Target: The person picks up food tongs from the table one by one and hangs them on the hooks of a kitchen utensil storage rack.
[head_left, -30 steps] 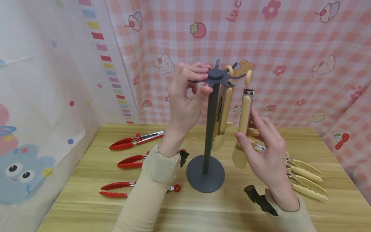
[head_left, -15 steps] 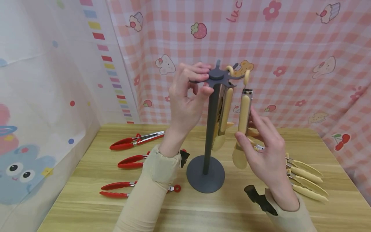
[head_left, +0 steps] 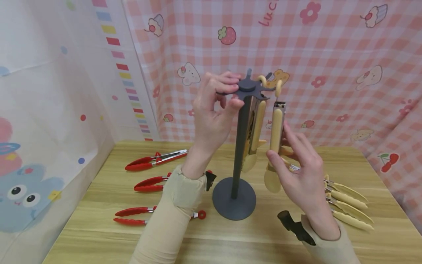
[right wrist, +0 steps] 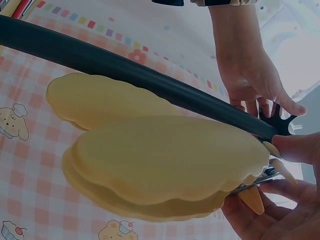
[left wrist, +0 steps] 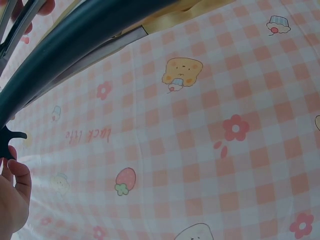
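A dark grey utensil stand (head_left: 238,154) with a hooked top stands upright on its round base. My left hand (head_left: 212,110) grips the left edge of that top between fingers and thumb. In my right hand (head_left: 301,172) are yellow tongs (head_left: 276,135), held upright by the middle with the heads down. Their yellow hanging ring (head_left: 278,88) is at the tip of a right-hand hook; whether the hook passes through it I cannot tell. Another pair of yellow tongs (head_left: 259,124) hangs on a hook behind. The right wrist view shows both pairs' scalloped heads (right wrist: 165,160) beside the post.
Several red tongs (head_left: 141,164) lie on the wooden table (head_left: 99,198) to the left, partly covered by the left arm. More yellow tongs (head_left: 349,212) lie at the right, partly behind the right hand. A checked pink curtain (head_left: 204,55) hangs behind.
My right hand has brought the yellow tongs slightly left, so their ring is closer to the hook tip. The left hand stays on the stand's top.
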